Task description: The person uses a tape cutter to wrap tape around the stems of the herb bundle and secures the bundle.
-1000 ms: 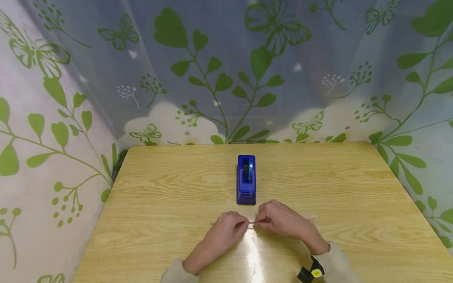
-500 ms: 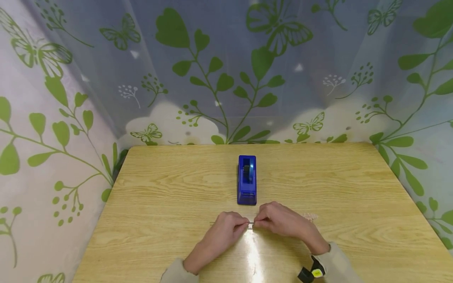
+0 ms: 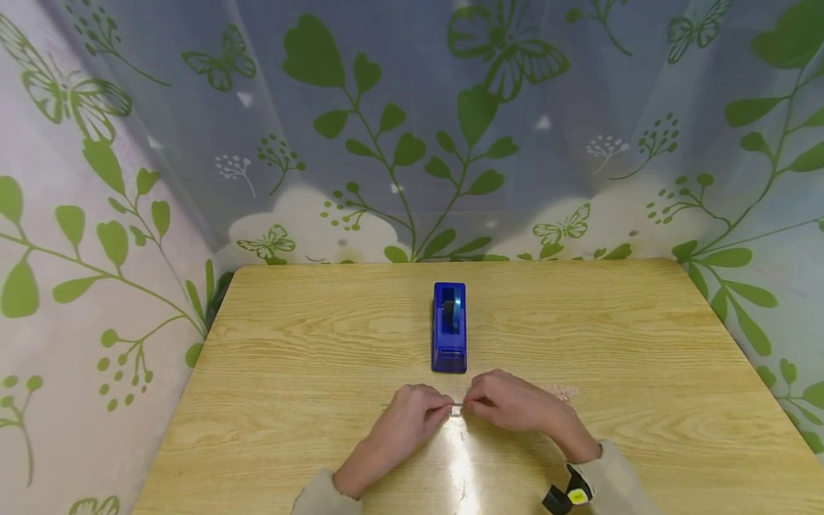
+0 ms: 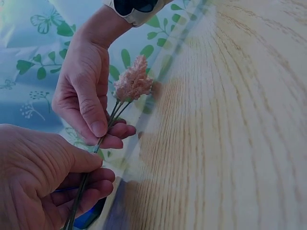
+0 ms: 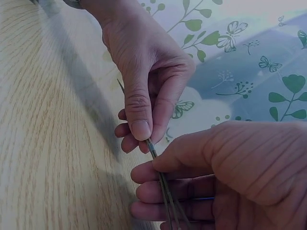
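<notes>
Both hands pinch a thin bundle of dark green stems that belongs to a pale pink flower sprig [image 4: 134, 82]. My left hand [image 3: 408, 417] grips the stems on the left, thumb against curled fingers, and bare stem ends stick out past it. Close beside it, my right hand [image 3: 511, 402] pinches the same stems nearer the bloom. Between the thumbs, a short glossy band [image 5: 152, 147] shows round the stems; it looks like clear tape. In the head view the right hand partly hides the bloom. A blue tape dispenser [image 3: 449, 327] stands just beyond the hands.
The wood-grain table [image 3: 309, 322] spreads out on both sides of the hands. A patterned curtain [image 3: 412, 143] with green leaves and butterflies closes off the back and sides. A black strap with a yellow patch [image 3: 577, 496] hangs at the right wrist.
My right hand has dipped very slightly, and the shiny patch between the thumbs looks a little different. Both hands keep pinching the stems; the tape dispenser stays put.
</notes>
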`<move>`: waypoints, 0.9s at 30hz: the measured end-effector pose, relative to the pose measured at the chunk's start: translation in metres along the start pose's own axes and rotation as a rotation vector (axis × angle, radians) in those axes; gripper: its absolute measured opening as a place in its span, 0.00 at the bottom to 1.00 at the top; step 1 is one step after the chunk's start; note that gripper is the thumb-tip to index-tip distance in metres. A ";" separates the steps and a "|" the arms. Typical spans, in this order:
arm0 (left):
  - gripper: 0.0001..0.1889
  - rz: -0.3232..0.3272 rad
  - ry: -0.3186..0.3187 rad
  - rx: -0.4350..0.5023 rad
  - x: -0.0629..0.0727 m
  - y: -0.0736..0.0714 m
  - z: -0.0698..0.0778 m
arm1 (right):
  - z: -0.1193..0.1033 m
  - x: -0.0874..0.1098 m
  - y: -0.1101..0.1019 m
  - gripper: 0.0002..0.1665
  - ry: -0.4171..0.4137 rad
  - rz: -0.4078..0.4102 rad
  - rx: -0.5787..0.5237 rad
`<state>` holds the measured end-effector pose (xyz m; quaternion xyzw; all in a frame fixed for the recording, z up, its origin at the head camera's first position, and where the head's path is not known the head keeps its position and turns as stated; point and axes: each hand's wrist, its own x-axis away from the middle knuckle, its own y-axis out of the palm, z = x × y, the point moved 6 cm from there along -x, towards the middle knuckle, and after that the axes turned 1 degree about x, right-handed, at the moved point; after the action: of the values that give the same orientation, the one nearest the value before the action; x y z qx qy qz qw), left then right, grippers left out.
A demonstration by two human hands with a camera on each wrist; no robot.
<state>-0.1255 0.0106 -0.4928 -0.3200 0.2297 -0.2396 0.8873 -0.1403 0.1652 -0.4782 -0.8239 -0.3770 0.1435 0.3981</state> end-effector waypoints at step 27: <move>0.08 -0.008 -0.090 -0.071 0.000 0.006 -0.003 | -0.002 0.002 -0.010 0.08 -0.012 0.078 0.043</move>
<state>-0.1253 0.0134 -0.4985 -0.3625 0.1966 -0.2202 0.8840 -0.1426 0.1698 -0.4686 -0.8283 -0.3437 0.1718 0.4077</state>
